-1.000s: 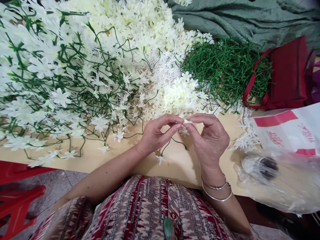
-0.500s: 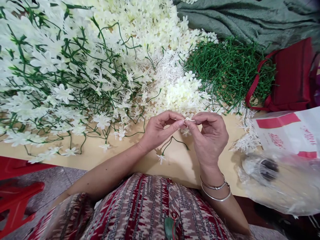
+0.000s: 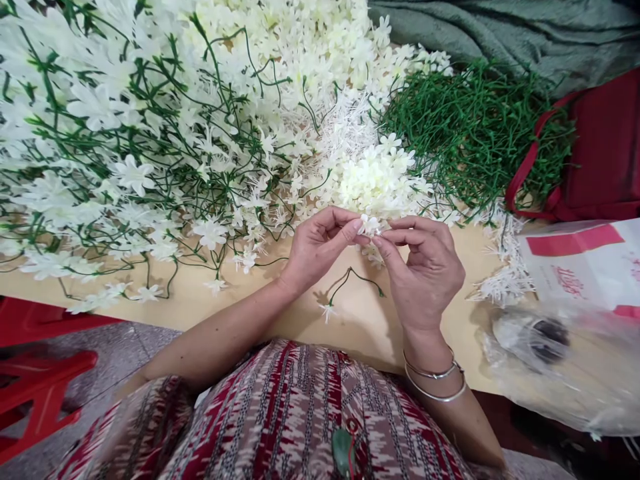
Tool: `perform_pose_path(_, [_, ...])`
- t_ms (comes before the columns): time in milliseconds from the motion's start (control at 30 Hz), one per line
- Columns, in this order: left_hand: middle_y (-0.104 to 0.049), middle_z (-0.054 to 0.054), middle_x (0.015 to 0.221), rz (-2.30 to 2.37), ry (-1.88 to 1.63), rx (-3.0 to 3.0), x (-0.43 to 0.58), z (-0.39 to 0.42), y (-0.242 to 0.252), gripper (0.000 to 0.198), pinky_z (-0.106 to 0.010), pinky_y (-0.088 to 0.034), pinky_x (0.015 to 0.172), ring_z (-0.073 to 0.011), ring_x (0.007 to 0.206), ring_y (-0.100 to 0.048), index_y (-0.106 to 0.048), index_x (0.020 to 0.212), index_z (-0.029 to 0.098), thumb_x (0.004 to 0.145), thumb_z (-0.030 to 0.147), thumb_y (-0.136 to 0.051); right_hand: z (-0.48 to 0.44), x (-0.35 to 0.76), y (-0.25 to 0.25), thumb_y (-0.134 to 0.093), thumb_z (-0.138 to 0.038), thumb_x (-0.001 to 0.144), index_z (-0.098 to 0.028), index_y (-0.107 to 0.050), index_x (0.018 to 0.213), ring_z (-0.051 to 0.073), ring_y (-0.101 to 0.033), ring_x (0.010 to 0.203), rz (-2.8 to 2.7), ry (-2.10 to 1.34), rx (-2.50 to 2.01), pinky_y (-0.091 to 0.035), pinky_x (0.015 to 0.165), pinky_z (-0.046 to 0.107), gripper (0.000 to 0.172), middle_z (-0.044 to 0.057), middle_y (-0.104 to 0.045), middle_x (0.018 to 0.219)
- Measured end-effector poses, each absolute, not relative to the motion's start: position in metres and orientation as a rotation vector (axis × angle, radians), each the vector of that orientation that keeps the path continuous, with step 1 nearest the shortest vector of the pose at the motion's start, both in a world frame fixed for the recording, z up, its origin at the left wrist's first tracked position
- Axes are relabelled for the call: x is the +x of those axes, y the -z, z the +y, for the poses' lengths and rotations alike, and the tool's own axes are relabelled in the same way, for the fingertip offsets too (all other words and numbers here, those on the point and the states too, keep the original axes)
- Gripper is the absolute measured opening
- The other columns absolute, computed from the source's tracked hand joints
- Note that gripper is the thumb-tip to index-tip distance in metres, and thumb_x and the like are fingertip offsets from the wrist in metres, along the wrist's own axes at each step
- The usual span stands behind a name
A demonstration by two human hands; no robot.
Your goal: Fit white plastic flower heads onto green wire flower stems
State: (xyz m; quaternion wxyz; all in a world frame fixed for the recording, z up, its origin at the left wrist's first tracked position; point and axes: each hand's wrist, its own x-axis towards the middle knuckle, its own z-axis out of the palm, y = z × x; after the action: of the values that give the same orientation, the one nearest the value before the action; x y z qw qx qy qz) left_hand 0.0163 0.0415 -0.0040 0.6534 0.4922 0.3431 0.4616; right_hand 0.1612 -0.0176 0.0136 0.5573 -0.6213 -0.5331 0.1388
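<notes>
Left hand (image 3: 320, 245) pinches a blossom (image 3: 371, 225); right hand (image 3: 429, 272), half-curled, touches it, grip unclear. Bent stem (image 3: 351, 269) lies at seven o'clock.

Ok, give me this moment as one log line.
left hand: pinching white flower | right hand: at flower's edge | table, nearer body: forked green stem | beyond: white blossoms

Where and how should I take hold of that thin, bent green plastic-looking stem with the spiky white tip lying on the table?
I'd pinch the thin green stem at its bend, coming down from above on the person's side: it lies on the tan table, and its two ends splay toward the person from there. The spiky white tip looks delicate, so probably best avoided.
</notes>
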Motion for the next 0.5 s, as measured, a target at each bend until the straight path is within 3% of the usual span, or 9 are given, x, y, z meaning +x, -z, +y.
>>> perform_pose_path(200, [-0.075, -0.001, 0.081, 0.804, -1.087, 1.183, 0.0182, 0.0403, 0.0074, 0.033, -0.025, -0.062, 0.074, -0.0118, 0.074, -0.074, -0.071, 0.093, 0.017, 0.091, 0.049, -0.078, -0.0211, 0.158, -0.0164, -0.079, -0.034, 0.088, -0.033, -0.072, 0.082, 0.025, -0.069, 0.081, -1.256, -0.385, -1.519, -0.057, 0.077, 0.044, 0.009, 0.001, -0.072, 0.082])
perform_pose_path(333, [-0.076, -0.001, 0.083, 0.797, -1.092, 1.23, 0.0191, 0.0381, 0.0078, 0.028, -0.021, -0.06, 0.073, -0.0101, 0.074, -0.073, -0.074, 0.095, 0.018, 0.091, 0.046, -0.079, -0.021, 0.1567, -0.0176, -0.083, -0.034, 0.083, -0.025, -0.072, 0.081, 0.019, -0.064, 0.067, -1.132, -0.572, -1.582, -0.053, 0.065, 0.037, 0.014, -0.001, -0.072, 0.074])
perform_pose_path(500, [-0.078, -0.003, 0.087, 0.769, -1.048, 1.321, 0.019, 0.0358, 0.0066, 0.029, -0.025, -0.062, 0.075, -0.0122, 0.077, -0.075, -0.076, 0.098, 0.019, 0.093, 0.047, -0.076, -0.0167, 0.158, -0.0193, -0.087, -0.033, 0.075, -0.022, -0.066, 0.079, 0.016, -0.065, 0.063, -0.934, -0.737, -1.53, -0.054, 0.061, 0.032, 0.024, -0.003, -0.069, 0.068])
